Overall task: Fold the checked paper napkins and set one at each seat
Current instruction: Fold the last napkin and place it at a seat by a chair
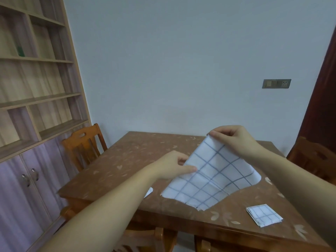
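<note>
A large white napkin with a blue check (211, 177) is lifted off the brown table (116, 160), its lower edge resting on the top. My left hand (174, 166) pinches its left corner. My right hand (231, 139) pinches the upper corner, higher and farther back. A folded checked napkin (263, 215) lies flat near the table's front right edge. A bit of another white napkin (149, 191) peeks out from under my left forearm.
A wooden chair (83, 144) stands at the table's left side, another chair (314, 159) at the right, and chair backs (156, 235) show below the front edge. A shelf unit with cabinet doors (31, 124) fills the left wall.
</note>
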Demonstrator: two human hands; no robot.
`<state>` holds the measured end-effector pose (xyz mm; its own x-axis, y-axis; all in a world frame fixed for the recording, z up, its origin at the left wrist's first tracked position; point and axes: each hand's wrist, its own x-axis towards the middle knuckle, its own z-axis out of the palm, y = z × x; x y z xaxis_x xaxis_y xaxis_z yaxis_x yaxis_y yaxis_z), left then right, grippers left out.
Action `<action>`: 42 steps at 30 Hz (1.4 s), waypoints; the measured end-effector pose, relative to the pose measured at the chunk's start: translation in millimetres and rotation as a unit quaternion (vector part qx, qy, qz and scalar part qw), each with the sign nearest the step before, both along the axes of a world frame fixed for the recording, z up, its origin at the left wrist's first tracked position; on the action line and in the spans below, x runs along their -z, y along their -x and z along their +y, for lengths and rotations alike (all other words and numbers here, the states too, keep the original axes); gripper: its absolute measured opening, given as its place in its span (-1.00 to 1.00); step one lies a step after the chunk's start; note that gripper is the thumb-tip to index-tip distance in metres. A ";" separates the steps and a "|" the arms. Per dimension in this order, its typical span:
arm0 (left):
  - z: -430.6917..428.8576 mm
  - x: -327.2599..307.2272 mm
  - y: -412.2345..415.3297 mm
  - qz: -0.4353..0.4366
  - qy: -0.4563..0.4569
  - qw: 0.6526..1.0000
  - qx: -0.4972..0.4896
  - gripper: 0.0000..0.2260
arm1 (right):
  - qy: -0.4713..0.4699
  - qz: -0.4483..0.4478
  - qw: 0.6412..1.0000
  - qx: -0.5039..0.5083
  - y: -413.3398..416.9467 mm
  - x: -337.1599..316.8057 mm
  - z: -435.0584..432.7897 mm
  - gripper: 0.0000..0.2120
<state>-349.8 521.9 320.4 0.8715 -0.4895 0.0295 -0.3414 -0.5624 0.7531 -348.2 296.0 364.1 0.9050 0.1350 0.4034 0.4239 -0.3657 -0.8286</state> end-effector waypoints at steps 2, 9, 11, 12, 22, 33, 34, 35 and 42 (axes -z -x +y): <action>-7.6 -1.5 -1.9 -0.008 0.012 1.000 -0.012 -0.69 | 0.002 0.004 1.000 -0.011 0.4 -3.4 -0.4 -0.86; 7.4 6.4 -9.6 0.107 0.062 0.992 -0.025 -0.76 | 0.163 0.216 0.959 -0.087 -2.4 18.3 -42.4 -0.79; 10.2 8.7 -12.3 0.120 0.081 0.989 -0.041 -0.76 | 0.086 0.220 0.969 -0.068 -5.4 25.3 -48.3 -0.80; 10.2 9.8 -13.3 0.126 0.103 0.985 -0.049 -0.75 | 0.023 0.216 0.975 -0.052 -6.6 28.4 -50.2 -0.82; -7.7 15.2 -25.3 0.186 0.341 0.912 -0.133 -0.76 | -0.162 0.327 0.922 -0.130 2.8 67.5 -34.6 -0.56; -13.6 19.5 -17.2 0.191 0.305 0.916 -0.177 -0.77 | -0.119 0.263 0.957 0.015 0.2 71.8 -35.3 -0.82; -14.8 19.4 -16.3 0.187 0.301 0.916 -0.189 -0.76 | -0.131 0.257 0.957 0.031 -0.4 72.9 -34.8 -0.82; -16.1 19.4 -15.8 0.184 0.303 0.914 -0.198 -0.74 | -0.140 0.251 0.957 0.043 -0.7 74.0 -34.1 -0.82; -17.3 19.6 -15.8 0.123 0.315 0.911 -0.236 -0.52 | -0.145 0.176 0.966 0.121 -1.7 77.3 -31.4 -0.51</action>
